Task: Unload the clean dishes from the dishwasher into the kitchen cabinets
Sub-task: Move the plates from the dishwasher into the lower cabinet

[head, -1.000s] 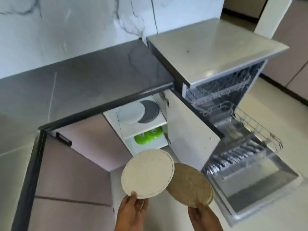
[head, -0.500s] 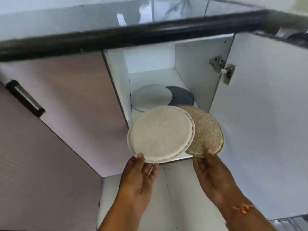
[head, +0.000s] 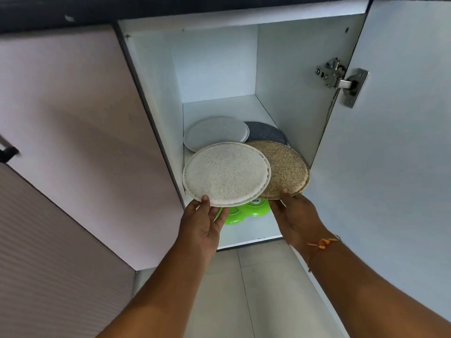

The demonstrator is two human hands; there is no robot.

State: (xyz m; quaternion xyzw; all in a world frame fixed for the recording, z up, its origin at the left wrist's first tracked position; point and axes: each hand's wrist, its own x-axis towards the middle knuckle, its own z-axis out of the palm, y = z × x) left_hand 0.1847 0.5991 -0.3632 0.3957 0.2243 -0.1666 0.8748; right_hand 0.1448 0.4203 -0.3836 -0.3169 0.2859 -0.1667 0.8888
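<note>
The left hand [head: 202, 223] grips the near rim of the white speckled plate [head: 227, 174], thumb on top. The right hand [head: 295, 215] grips the near rim of the brown speckled plate [head: 285, 167]. Both plates sit level at the open cabinet [head: 214, 64] mouth, the white plate overlapping the brown. A light grey plate [head: 214, 131] and a dark grey plate [head: 266, 134] lie on the shelf behind; green dishes [head: 244, 211] lie below.

Speckled white plate [head: 225, 173], tan plate [head: 288, 167]

No legible text; green dish label [head: 256, 202] blurred.
</note>
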